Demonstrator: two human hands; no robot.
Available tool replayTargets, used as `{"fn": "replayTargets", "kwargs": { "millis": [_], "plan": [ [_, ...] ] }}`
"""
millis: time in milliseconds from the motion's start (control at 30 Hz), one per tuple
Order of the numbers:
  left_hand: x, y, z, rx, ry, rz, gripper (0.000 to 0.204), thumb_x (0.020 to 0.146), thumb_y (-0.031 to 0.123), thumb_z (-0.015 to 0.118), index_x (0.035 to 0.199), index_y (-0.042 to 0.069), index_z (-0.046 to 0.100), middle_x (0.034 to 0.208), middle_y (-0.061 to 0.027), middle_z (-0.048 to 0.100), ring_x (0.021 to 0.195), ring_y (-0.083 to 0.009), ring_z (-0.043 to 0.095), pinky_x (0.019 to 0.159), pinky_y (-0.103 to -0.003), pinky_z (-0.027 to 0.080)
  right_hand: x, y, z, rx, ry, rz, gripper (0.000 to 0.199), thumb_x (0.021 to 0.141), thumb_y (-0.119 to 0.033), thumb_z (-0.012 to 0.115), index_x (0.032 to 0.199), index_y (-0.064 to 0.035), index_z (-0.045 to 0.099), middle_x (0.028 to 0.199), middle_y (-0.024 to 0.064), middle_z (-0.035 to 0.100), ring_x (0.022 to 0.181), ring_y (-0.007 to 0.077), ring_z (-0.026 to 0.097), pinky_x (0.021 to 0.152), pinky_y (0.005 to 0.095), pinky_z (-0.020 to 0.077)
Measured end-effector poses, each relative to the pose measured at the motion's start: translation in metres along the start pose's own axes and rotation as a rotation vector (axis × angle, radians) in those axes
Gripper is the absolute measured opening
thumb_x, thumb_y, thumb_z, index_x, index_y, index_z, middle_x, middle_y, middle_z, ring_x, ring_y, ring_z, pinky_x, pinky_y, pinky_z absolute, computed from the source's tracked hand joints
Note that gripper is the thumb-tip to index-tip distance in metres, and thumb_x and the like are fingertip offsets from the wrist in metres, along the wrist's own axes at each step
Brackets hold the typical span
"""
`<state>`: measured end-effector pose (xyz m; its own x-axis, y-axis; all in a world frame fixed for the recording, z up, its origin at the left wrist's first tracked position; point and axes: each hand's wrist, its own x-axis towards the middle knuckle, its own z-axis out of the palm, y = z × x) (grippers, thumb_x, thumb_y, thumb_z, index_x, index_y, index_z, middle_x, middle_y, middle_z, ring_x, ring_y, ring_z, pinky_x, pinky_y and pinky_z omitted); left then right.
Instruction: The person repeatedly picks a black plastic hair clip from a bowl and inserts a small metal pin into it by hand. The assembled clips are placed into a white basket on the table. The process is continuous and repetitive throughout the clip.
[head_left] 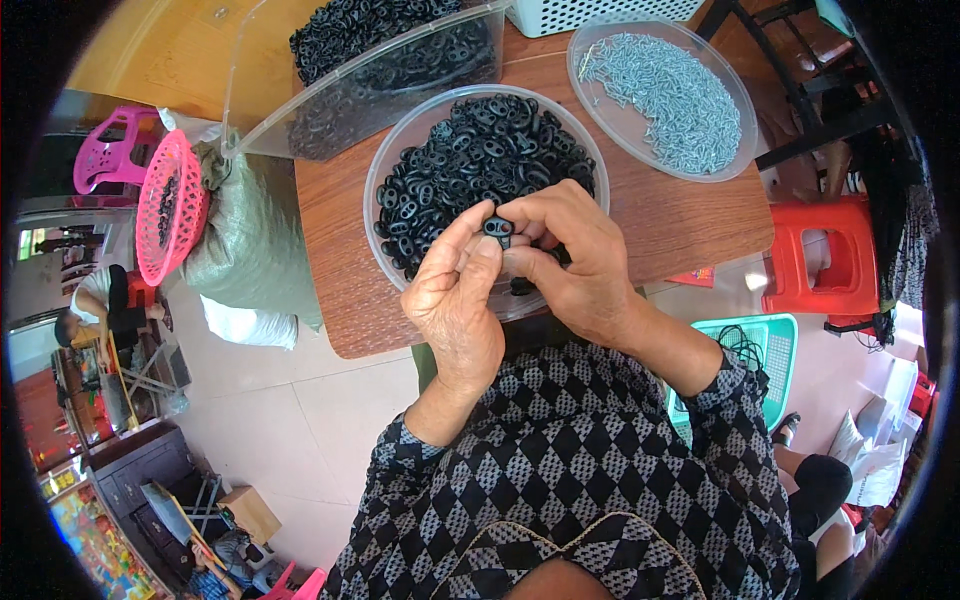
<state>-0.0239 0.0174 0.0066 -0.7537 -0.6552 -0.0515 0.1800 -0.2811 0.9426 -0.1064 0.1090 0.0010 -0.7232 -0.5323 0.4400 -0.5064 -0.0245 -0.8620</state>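
Note:
Between the fingertips of both hands I hold a small black cord lock [498,229], its face with two round holes turned upward. My left hand [458,315] pinches it from the left with thumb and forefinger. From the right, the bent thumb and fingers of my right hand [585,262] close on it. The piece is held above the near part of a round clear tub [371,205], which is heaped with similar black cord locks [470,160]. Whatever lies behind my right fingers is partly hidden.
On the brown table [335,270], a clear bin [400,110] of black parts stands behind the tub. A round lid [590,110] at the far right carries small silvery springs [680,110]. Nearby are a red stool [868,265], a green basket [785,350], a sack [250,240] and a pink basket [188,190].

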Motion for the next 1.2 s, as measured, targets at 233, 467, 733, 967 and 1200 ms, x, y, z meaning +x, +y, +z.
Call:
{"fn": "replayTargets", "kwargs": {
  "millis": [233,467,733,967,1200],
  "plan": [
    [-0.001,0.007,-0.001,0.040,-0.098,0.009,0.033,0.084,0.002,0.059,0.115,-0.008,0.054,0.108,-0.0127,0.060,0.090,-0.0126,0.056,0.079,-0.024,0.047,0.000,-0.003,-0.005,0.054,-0.020,0.055,0.026,0.066,0.002,0.067,0.092,-0.0015,0.060,0.076,0.0073,0.056,0.069,0.0193,0.052,0.059,0.0308,0.0430],
    [0.002,0.005,-0.007,0.110,-0.139,0.055,0.033,0.087,0.006,0.059,0.118,-0.003,0.055,0.089,-0.0013,0.060,0.075,-0.0046,0.052,0.069,-0.018,0.044,-0.002,-0.002,-0.002,0.083,0.020,0.052,0.028,0.066,0.001,0.068,0.093,-0.0011,0.060,0.080,0.0075,0.058,0.069,0.0189,0.053,0.059,0.0301,0.0441],
    [0.007,0.007,-0.013,0.192,-0.192,0.084,0.033,0.084,0.005,0.061,0.116,-0.003,0.056,0.080,0.0006,0.059,0.071,-0.0046,0.053,0.066,-0.018,0.044,-0.003,0.001,0.000,0.068,0.017,0.013,0.031,0.065,0.003,0.066,0.095,-0.0010,0.060,0.081,0.0077,0.059,0.069,0.0199,0.052,0.060,0.0304,0.0435],
    [0.009,0.000,-0.013,0.224,-0.189,0.110,0.032,0.084,0.005,0.061,0.115,-0.002,0.058,0.082,-0.0008,0.059,0.070,-0.0056,0.052,0.064,-0.018,0.044,-0.007,0.006,0.002,0.059,0.054,0.022,0.030,0.065,0.003,0.066,0.094,-0.0009,0.060,0.081,0.0078,0.059,0.069,0.0195,0.051,0.060,0.0303,0.0429],
    [0.014,0.004,-0.016,0.417,-0.247,0.288,0.032,0.083,0.004,0.061,0.114,0.001,0.060,0.082,-0.0016,0.057,0.071,-0.0065,0.051,0.061,-0.017,0.044,-0.003,0.005,0.003,0.054,0.079,-0.022,0.029,0.065,0.001,0.066,0.094,0.0000,0.061,0.082,0.0084,0.060,0.067,0.0197,0.051,0.059,0.0302,0.0426]
  ]
}}
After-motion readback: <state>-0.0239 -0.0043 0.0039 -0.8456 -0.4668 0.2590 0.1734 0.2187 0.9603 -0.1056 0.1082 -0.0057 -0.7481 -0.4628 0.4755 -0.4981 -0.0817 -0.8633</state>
